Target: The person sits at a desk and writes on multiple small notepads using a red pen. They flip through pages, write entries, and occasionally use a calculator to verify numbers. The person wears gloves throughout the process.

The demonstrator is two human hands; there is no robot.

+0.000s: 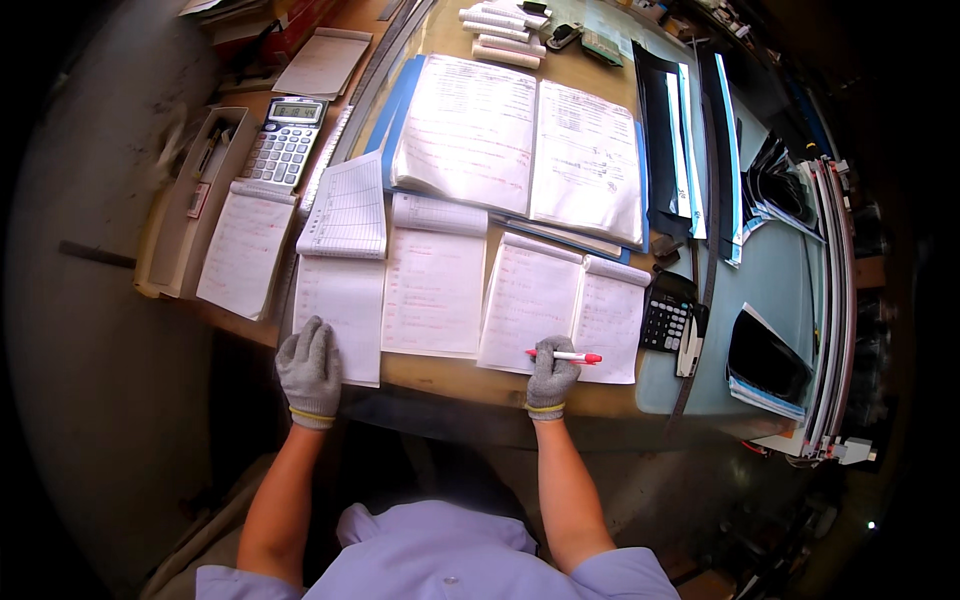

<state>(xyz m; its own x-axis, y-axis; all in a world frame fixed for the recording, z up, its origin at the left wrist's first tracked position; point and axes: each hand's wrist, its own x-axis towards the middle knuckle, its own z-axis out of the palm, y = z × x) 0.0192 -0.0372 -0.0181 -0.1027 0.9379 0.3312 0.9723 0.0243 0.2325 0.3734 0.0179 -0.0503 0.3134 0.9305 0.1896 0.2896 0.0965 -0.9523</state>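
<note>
Two hands: both in grey knit gloves with yellow cuffs, both at the near edge of the wooden desk [440,375]
Right hand [551,378]: curled shut around a pen, knuckles up, resting on the near end of a notepad
Pen [572,356]: white barrel with a red cap, lying level, cap pointing right, its left end poking out past the fingers
Right notepad [527,300]: lined sheet with red writing, top page folded over at the far end; a second pad [610,318] lies just beside it on the right, touching
Left hand [310,372]: flat and spread, fingers pointing far, pressing the near left corner of a long lined sheet
Left sheet [340,300]: pale, ruled, with a gridded page [346,210] overlapping its far end
Middle pad [435,285]: between the two hands, apart from both
Far left pad [245,250]: left of the left hand, hanging over the desk edge, beside a cream tray [175,215]
Grey calculator [283,142]: far left, beyond that pad
Black calculator [668,310]: just right of the right-hand pads, near the pen cap
Open binder [520,145]: far centre, two glossy pages on blue folders
Dark sleeves [685,130]: far right, black with blue edges, on a pale green mat [770,275]
White rolls [505,40]: far edge, stacked
</note>
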